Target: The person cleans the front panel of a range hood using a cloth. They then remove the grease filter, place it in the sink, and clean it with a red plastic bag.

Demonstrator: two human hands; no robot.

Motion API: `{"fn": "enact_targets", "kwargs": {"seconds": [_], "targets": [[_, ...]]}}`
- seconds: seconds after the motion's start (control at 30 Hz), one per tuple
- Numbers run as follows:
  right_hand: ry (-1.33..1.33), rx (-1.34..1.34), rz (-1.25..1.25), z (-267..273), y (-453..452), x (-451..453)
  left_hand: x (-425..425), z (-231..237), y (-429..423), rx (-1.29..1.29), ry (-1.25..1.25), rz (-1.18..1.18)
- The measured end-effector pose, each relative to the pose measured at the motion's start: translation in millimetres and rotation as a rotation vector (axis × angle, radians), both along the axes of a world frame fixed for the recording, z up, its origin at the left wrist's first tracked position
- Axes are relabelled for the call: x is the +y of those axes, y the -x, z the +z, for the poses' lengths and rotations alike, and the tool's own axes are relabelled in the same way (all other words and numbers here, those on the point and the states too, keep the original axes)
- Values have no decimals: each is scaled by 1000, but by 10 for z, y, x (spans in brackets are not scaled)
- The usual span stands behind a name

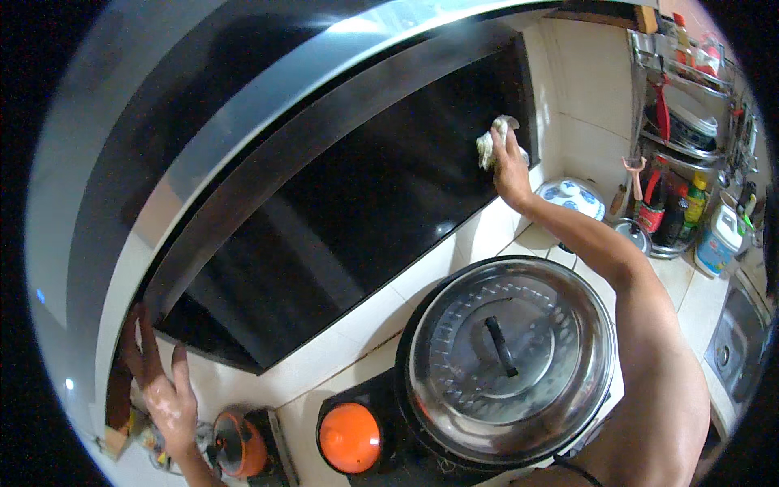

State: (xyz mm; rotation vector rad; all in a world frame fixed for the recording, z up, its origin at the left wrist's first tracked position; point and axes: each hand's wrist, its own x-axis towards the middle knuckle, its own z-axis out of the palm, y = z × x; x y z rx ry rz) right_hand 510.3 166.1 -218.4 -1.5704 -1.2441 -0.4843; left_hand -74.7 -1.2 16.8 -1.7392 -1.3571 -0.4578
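Note:
My right hand presses a crumpled whitish cloth against the right end of a dark glossy panel on the wall behind the stove. The fingers are spread over the cloth, which partly hides beneath them. At the lower left, my left hand is raised with its fingers apart, near the left end of the panel and the hood's edge. It holds nothing visible, and whitish patches show on its back. Its fingertips are in shadow, so whether they touch the edge cannot be told.
A large pan with a metal lid stands on the black stove, beside an orange lid. An orange pot is at lower left. At right are a blue-and-white lidded dish, a metal rack with bottles and a sink.

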Motion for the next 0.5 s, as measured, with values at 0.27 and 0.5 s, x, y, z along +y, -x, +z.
{"fn": "enact_targets", "kwargs": {"seconds": [0.27, 0.5], "targets": [[-34, -823, 872, -166, 1908, 180, -41, -14, -88, -82, 48, -76], [629, -474, 1227, 631, 2774, 166, -85, 4, -1, -94, 79, -149]]}}
